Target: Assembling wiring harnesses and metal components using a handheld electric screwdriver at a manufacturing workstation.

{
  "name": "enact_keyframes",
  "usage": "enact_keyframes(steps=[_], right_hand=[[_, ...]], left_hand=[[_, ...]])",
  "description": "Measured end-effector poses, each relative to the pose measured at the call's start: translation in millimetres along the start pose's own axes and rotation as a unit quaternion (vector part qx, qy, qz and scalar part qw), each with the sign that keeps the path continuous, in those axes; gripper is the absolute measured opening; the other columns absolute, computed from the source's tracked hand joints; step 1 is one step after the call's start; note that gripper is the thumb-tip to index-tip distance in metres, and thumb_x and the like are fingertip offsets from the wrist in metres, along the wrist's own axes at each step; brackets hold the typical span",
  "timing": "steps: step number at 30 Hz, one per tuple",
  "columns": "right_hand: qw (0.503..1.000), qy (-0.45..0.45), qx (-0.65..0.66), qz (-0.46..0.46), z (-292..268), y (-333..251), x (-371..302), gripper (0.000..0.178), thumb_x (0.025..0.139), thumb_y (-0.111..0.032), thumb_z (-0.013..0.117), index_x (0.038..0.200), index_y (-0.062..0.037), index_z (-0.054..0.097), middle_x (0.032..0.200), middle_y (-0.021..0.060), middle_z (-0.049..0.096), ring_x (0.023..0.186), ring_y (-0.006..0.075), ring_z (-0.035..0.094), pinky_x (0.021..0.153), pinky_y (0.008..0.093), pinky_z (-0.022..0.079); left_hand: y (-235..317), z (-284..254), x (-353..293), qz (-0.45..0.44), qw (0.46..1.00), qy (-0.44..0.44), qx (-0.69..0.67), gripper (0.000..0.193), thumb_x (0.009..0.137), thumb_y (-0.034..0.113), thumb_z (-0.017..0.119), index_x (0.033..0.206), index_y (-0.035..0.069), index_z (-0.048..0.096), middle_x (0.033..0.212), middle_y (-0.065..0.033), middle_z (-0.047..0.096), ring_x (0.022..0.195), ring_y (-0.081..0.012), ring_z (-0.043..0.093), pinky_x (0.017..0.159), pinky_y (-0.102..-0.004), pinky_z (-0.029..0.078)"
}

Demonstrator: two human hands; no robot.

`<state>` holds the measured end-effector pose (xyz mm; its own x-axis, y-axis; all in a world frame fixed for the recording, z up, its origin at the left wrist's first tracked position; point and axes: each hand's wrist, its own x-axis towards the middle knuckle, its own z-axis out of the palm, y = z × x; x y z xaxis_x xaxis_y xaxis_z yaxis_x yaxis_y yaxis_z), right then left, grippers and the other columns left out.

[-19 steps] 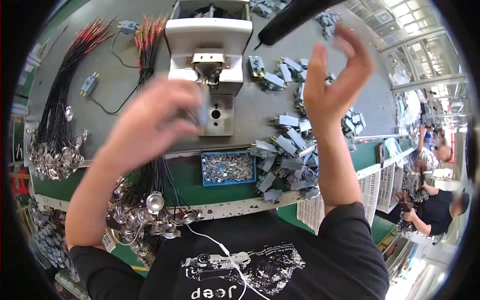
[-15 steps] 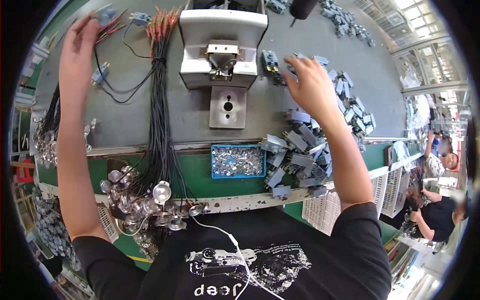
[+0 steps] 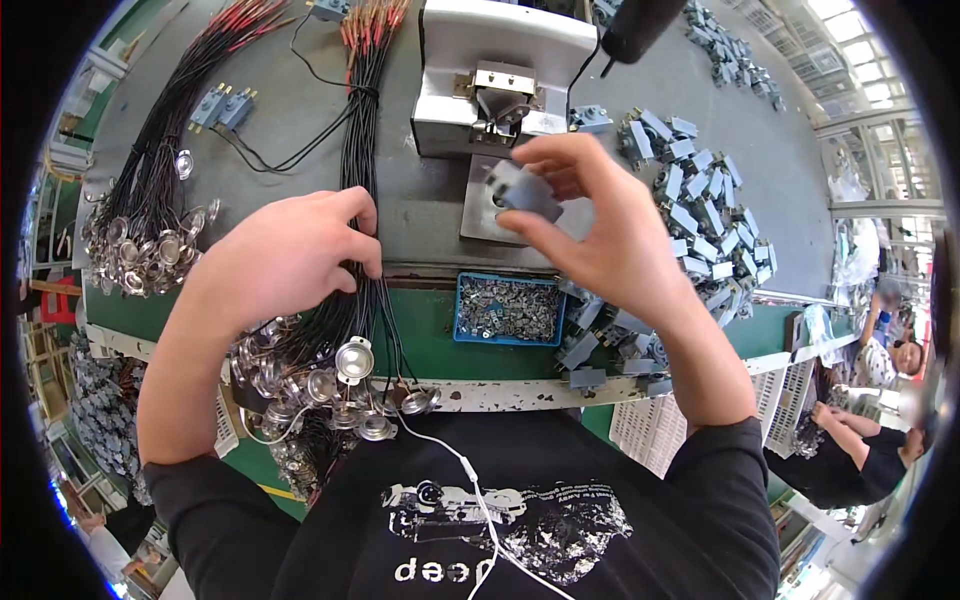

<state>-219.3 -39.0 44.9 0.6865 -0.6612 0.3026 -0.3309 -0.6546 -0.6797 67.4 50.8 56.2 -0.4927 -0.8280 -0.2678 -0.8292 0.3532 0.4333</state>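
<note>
My right hand [image 3: 610, 220] holds a small grey switch-like block [image 3: 525, 190] between thumb and fingers. The block is slightly blurred and hovers over the metal plate [image 3: 480, 212] in front of the white bench press [image 3: 505, 70]. My left hand [image 3: 300, 245] has its fingers bent over a thick bundle of black wires [image 3: 358, 150]; how many wires it grips is hidden. The bundle has red sleeves at its far end and round metal caps [image 3: 353, 360] at its near end. Two grey blocks with wires [image 3: 222, 108] lie side by side at the left.
A blue tray [image 3: 510, 341] of small metal parts stands at the bench's near edge. Loose grey blocks [image 3: 705, 205] are heaped on the right. A second wire bundle [image 3: 165, 160] lies far left. A dark tool [image 3: 640, 30] hangs top right. Other people [image 3: 850, 450] work at the right.
My left hand has come back from the far left to the middle wire bundle. My right hand has left the heap and now carries a grey block in front of the press. The view has shifted.
</note>
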Motion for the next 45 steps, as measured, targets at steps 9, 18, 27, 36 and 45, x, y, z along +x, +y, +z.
enact_keyframes(steps=[9,18,27,36,45], right_hand=[[0.967,0.021,-0.243,-0.073,43,26,0,0.033,0.083,-0.023,0.082,0.108,-0.0094,0.064,0.115,0.0093,0.066,0.091,0.0311,0.070,0.076,0.0405,0.058],[0.983,-0.050,-0.177,-0.022,24,13,-13,0.034,0.088,-0.010,0.075,0.121,-0.0099,0.069,0.133,0.0177,0.065,0.109,0.0371,0.068,0.092,0.0433,0.056],[0.861,-0.230,0.397,0.219,13,-31,-30,0.032,0.104,-0.016,0.065,0.128,0.0051,0.060,0.120,0.0143,0.071,0.115,0.0167,0.066,0.098,0.0364,0.054],[0.959,-0.260,-0.110,0.024,-20,-25,-22,0.035,0.092,-0.016,0.070,0.127,-0.0129,0.067,0.077,0.0151,0.071,0.071,0.0350,0.070,0.063,0.0424,0.055],[0.996,-0.066,0.052,-0.032,2,21,-29,0.047,0.084,0.007,0.076,0.129,-0.0032,0.065,0.128,0.0146,0.066,0.098,0.0229,0.072,0.083,0.0364,0.058]], left_hand=[[-9,-9,-7,0.075,0.988,0.108,-0.085,0.015,0.077,0.007,0.076,0.090,0.009,0.070,0.105,-0.0048,0.066,0.093,-0.0281,0.066,0.085,-0.0420,0.051],[5,-4,9,0.126,0.981,0.144,0.043,0.020,0.083,0.003,0.067,0.100,0.012,0.070,0.104,-0.0042,0.064,0.087,-0.0252,0.067,0.074,-0.0372,0.054],[23,7,32,0.111,0.964,0.215,0.112,0.032,0.080,0.004,0.067,0.110,0.012,0.074,0.093,-0.0048,0.066,0.093,-0.0245,0.066,0.084,-0.0392,0.052],[16,11,43,0.206,0.964,0.164,-0.030,0.023,0.087,0.014,0.074,0.110,0.013,0.074,0.081,-0.0030,0.066,0.081,-0.0263,0.066,0.072,-0.0408,0.052],[7,10,36,0.078,0.973,0.217,0.027,0.017,0.092,0.008,0.066,0.109,0.006,0.067,0.088,-0.0121,0.071,0.086,-0.0335,0.070,0.074,-0.0414,0.055]])
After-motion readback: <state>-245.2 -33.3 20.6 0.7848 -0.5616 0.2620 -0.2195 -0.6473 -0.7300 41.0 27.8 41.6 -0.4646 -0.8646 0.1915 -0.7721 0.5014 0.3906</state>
